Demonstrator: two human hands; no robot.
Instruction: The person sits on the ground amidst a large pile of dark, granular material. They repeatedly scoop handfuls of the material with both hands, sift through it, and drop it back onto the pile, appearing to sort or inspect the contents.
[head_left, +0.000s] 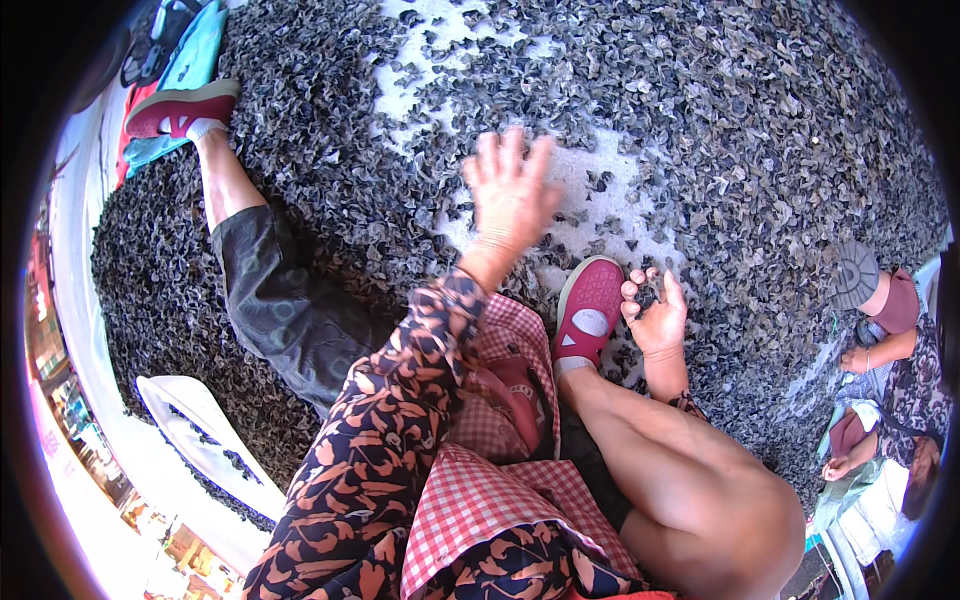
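My left hand (514, 191) is spread palm down, blurred, over a pale patch of cloth (592, 176) among dark, curled pieces that look like dried black fungus (720, 120). Nothing shows between its fingers. My right hand (660, 319), palm up beside my right shoe (592, 304), has its fingers curled around a few dark pieces (646, 291). A thick layer of the same pieces surrounds both hands and spreads under my outstretched left leg (285, 292).
A white plastic tray or scoop (202, 427) with some pieces in it lies at lower left. My left shoe (187, 109) rests near a turquoise cloth (187, 60). Another person (911, 382) sits at the right edge, hands near the layer.
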